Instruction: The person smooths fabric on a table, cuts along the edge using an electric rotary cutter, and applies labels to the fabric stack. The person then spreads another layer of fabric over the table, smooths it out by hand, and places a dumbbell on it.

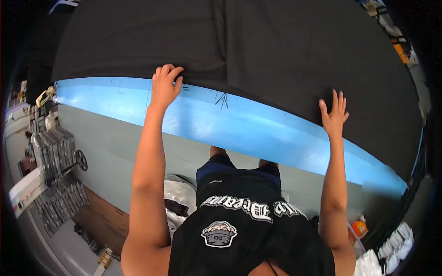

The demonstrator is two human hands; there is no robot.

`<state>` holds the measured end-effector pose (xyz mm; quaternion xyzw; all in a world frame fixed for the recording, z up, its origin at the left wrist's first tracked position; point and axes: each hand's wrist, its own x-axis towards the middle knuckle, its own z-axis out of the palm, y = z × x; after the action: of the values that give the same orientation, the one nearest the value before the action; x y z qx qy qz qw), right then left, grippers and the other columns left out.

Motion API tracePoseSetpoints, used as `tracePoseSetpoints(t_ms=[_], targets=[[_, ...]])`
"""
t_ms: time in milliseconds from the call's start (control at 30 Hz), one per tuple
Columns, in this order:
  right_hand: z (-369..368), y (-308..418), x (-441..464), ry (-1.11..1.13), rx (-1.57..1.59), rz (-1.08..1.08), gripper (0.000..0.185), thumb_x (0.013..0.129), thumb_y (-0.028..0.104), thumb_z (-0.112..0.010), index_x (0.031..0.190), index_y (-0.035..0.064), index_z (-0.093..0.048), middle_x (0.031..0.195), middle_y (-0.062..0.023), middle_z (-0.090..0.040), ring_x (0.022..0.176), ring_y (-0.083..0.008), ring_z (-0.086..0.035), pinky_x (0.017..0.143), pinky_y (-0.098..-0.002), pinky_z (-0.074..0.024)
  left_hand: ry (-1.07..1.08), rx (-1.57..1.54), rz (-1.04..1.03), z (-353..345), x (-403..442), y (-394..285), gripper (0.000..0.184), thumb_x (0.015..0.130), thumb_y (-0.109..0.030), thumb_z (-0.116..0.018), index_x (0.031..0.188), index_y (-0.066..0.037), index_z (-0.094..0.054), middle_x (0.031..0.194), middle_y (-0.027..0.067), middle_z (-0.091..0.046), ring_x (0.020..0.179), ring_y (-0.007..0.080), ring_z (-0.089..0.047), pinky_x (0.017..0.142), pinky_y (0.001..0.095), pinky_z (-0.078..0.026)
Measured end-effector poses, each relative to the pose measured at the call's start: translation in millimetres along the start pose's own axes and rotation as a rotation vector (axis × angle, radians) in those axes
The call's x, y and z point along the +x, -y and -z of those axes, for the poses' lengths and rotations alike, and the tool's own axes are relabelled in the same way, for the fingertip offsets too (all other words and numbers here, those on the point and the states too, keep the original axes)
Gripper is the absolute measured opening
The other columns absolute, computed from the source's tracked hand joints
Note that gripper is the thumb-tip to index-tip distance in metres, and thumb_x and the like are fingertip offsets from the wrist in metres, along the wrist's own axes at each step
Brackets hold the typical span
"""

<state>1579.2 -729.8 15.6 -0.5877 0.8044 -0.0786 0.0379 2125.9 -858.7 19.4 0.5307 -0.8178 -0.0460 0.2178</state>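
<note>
The blue bench (207, 122) showed a strip along its near side, beyond which black cloth (285, 60) lay spread. Our left hand (165, 88) bent its fingers at the cloth's near edge; we couldn't tell if they pinched it. Our right hand (334, 118) had fingers wide, both apparently set apart to steady that edge.

We reach both bare arms forward to the near edge of the black cloth (285, 55). Our left hand (165, 87) sits palm down at that edge, fingers loosely bent, thumb apart from them. Our right hand (334, 117) lies farther right along it, fingers spread over the cloth, thumb held out toward the left.
</note>
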Motion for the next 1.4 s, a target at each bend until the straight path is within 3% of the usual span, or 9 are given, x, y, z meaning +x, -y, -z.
tracePoseSetpoints(t_ms=[267, 400, 567, 767, 867, 1000, 1067, 1167, 1400], targets=[[-57.0, 96.8, 8.5, -0.058, -0.095, -0.028, 0.072, 0.098, 0.069, -0.040, 0.156, 0.0273, -0.037, 0.165, -0.0106, -0.028, 0.154, -0.0372, -0.016, 0.115, -0.0725, -0.0055, -0.066, -0.168, 0.136, -4.6, 16.3, 10.2, 0.009, 0.094, -0.013, -0.065, 0.100, -0.006, -0.069, 0.078, 0.0068, -0.065, 0.075, 0.0276, -0.069, 0.068, 0.0380, -0.054], [-58.9, 93.8, 5.1, -0.047, -0.085, -0.041, 0.071, 0.098, 0.069, -0.040, 0.156, 0.0287, -0.037, 0.165, -0.0092, -0.027, 0.154, -0.0356, -0.015, 0.115, -0.0720, -0.0043, -0.240, -1.450, 0.784, -15.6, 22.7, -35.4, 0.016, 0.098, -0.018, -0.067, 0.097, -0.005, -0.058, 0.074, 0.0033, -0.062, 0.072, 0.0133, -0.068, 0.065, 0.0295, -0.058], [-60.0, 90.0, 6.6, -0.054, -0.100, -0.036, 0.072, 0.098, 0.070, -0.039, 0.157, 0.0290, -0.036, 0.166, -0.0089, -0.026, 0.155, -0.0350, -0.015, 0.115, -0.0718, -0.0045, -0.528, -1.193, 0.747, 32.2, 36.9, 14.0, 0.021, 0.090, -0.013, -0.077, 0.091, -0.009, -0.057, 0.076, -0.0003, -0.056, 0.064, 0.0099, -0.059, 0.062, 0.0269, -0.055], [-61.4, 93.0, 6.6, -0.044, -0.112, -0.028, 0.072, 0.098, 0.070, -0.039, 0.157, 0.0303, -0.034, 0.166, -0.0080, -0.025, 0.155, -0.0344, -0.014, 0.115, -0.0722, -0.0057, -0.667, -1.333, 0.767, 117.4, 14.6, 280.0, 0.009, 0.094, -0.011, -0.070, 0.099, -0.008, -0.063, 0.091, 0.0073, -0.068, 0.071, 0.0187, -0.065, 0.066, 0.0346, -0.057], [-62.4, 91.8, 5.0, -0.049, -0.115, -0.022, 0.071, 0.098, 0.068, -0.040, 0.157, 0.0297, -0.034, 0.166, -0.0084, -0.025, 0.155, -0.0345, -0.014, 0.115, -0.0729, -0.0066, -0.873, -1.692, 0.940, 104.3, 2.4, 299.5, 0.019, 0.094, -0.015, -0.071, 0.110, -0.008, -0.063, 0.095, 0.0095, -0.068, 0.077, 0.0231, -0.066, 0.070, 0.0418, -0.057], [-64.0, 87.9, 6.9, -0.039, -0.117, -0.005, 0.070, 0.099, 0.065, -0.042, 0.158, 0.0282, -0.034, 0.166, -0.0094, -0.024, 0.155, -0.0348, -0.014, 0.114, -0.0738, -0.0072, -0.778, -1.383, 0.986, 38.9, -16.6, 237.0, 0.080, 0.083, 0.000, -0.080, 0.141, -0.012, -0.025, 0.103, 0.0140, -0.065, 0.081, 0.0242, -0.064, 0.069, 0.0424, -0.052], [-61.9, 87.8, 7.0, -0.021, -0.108, -0.004, 0.069, 0.099, 0.064, -0.043, 0.158, 0.0282, -0.034, 0.166, -0.0096, -0.024, 0.155, -0.0348, -0.014, 0.114, -0.0738, -0.0070, -0.670, -1.502, 0.923, 29.2, -25.3, 234.6, 0.034, 0.090, -0.007, -0.075, 0.116, -0.004, -0.054, 0.101, 0.0131, -0.064, 0.081, 0.0217, -0.064, 0.066, 0.0367, -0.052], [-55.7, 94.3, 8.7, 0.035, -0.114, -0.058, 0.068, 0.100, 0.063, -0.043, 0.157, 0.0281, -0.035, 0.166, -0.0100, -0.024, 0.155, -0.0347, -0.013, 0.114, -0.0732, -0.0057, -0.671, -1.437, 1.109, 44.4, -11.6, 196.5, 0.015, 0.094, -0.014, -0.072, 0.099, -0.005, -0.061, 0.095, 0.0097, -0.065, 0.076, 0.0205, -0.063, 0.064, 0.0348, -0.052], [-70.6, 170.9, 7.4, 0.005, -0.076, 0.008, 0.067, 0.100, 0.064, -0.040, 0.158, 0.0295, -0.033, 0.167, -0.0087, -0.022, 0.155, -0.0339, -0.013, 0.114, -0.0739, -0.0060, -0.460, -1.601, 0.804, 95.9, 10.0, 217.9, 0.029, 0.102, -0.032, -0.061, 0.102, -0.003, -0.065, 0.088, 0.0104, -0.072, 0.071, 0.0198, -0.067, 0.062, 0.0343, -0.055]])
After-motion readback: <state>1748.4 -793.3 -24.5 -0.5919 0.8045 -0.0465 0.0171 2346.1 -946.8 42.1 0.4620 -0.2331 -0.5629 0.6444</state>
